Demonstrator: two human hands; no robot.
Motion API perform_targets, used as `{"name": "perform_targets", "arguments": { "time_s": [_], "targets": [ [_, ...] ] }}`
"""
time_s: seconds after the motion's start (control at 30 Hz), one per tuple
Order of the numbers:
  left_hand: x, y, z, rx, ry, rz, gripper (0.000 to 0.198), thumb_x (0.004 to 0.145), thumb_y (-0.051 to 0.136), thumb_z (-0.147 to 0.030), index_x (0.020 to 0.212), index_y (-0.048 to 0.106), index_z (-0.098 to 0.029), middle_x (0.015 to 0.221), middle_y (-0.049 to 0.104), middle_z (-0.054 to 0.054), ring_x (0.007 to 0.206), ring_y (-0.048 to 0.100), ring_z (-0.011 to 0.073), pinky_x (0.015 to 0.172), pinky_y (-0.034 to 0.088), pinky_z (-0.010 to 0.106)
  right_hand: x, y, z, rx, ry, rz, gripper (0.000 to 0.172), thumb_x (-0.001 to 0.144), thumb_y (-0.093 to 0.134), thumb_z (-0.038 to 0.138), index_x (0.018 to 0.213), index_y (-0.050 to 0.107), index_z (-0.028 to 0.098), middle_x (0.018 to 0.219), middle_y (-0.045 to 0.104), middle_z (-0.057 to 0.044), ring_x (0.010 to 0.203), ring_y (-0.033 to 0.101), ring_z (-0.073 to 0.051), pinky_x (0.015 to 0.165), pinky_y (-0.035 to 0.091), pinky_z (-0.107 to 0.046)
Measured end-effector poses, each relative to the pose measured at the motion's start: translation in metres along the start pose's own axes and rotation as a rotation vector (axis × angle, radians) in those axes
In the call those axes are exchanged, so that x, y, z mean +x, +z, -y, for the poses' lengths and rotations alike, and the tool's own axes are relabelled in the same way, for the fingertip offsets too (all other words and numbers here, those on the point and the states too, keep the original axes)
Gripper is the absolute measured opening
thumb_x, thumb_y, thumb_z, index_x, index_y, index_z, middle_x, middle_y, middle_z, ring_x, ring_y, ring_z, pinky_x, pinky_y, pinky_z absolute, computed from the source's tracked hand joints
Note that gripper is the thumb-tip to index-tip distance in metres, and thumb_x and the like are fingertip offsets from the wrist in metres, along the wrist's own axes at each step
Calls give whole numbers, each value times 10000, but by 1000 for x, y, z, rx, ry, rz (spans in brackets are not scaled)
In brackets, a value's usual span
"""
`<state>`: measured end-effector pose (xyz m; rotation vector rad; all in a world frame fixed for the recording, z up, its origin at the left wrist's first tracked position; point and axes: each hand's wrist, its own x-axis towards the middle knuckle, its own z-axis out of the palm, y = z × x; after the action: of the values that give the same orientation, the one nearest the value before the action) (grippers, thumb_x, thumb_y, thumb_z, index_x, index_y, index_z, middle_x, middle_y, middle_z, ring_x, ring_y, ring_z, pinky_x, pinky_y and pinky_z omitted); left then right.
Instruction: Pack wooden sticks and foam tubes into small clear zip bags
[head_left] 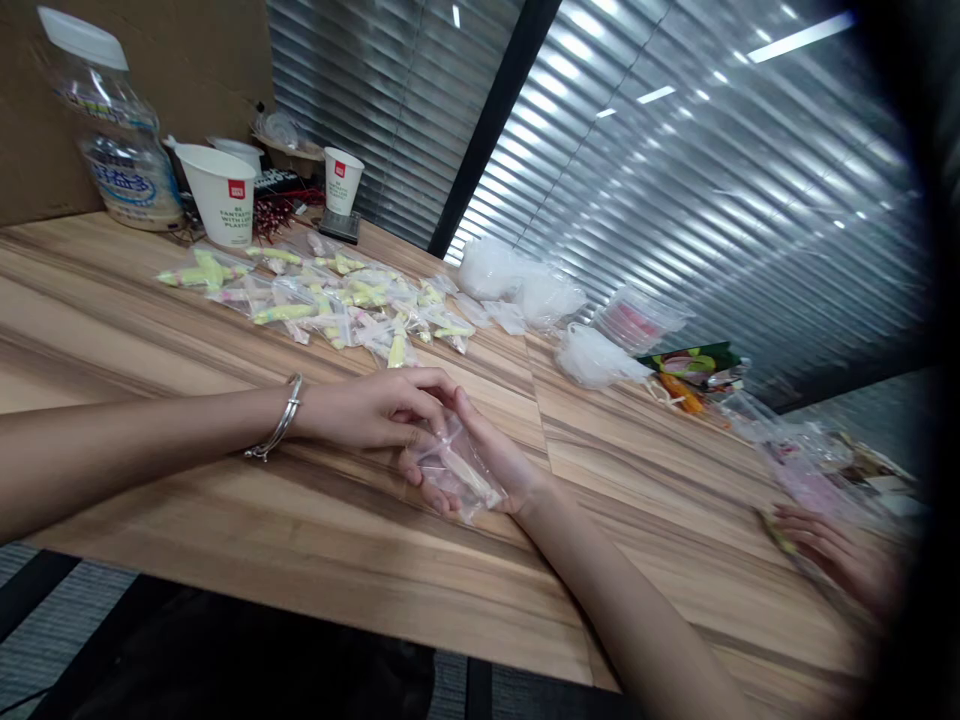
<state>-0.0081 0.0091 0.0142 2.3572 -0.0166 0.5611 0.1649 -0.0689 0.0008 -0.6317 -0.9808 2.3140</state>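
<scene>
Both of my hands are at a small clear zip bag (461, 470) with a slim pale item inside, just above the table. My left hand (367, 408), wearing a silver bracelet (285, 418), has its fingertips closed on the bag's upper edge. Cupped beneath and behind the bag, my right hand (499, 455) grips it with thumb and fingers. Part of the right fingers is hidden by the bag and the left hand. Beyond the hands lies a spread of similar bags (352, 295) holding yellow and pinkish pieces.
Paper cups (225, 205) and a large plastic bottle (131, 170) stand at the back left. Clear plastic bags (517, 285) and a plastic tub (637, 320) line the window side. A co-worker's hand (832, 550) holds something yellowish-green at the right of the wooden table (300, 540).
</scene>
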Motion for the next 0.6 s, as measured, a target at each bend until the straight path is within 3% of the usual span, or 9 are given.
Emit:
{"name": "perform_targets", "arguments": {
  "time_s": [0.1,0.27,0.6],
  "targets": [
    [0,0,1,2,5,0,161,859,537,-172,904,691,-159,1100,533,110,1018,533,178,849,449,249,0,1,1,15,18,1,699,913,-50,560,1178,441,140,780,612,-102,555,625,-162,434,441,-217],
    [-1,-2,3,-21,8,-49,174,853,537,-137,929,689,-175,1117,532,100,1009,545,165,816,460,231,1,3,1,13,-12,-94,650,922,60,593,1167,462,145,773,612,-88,630,620,-158,573,481,-247],
    [0,-4,5,-76,-41,-136,124,830,578,-145,852,698,-168,1104,540,81,1025,547,162,887,447,264,1,7,2,31,-60,-92,617,934,89,576,1153,477,150,769,617,-87,658,611,-163,633,477,-266]
  ]
}}
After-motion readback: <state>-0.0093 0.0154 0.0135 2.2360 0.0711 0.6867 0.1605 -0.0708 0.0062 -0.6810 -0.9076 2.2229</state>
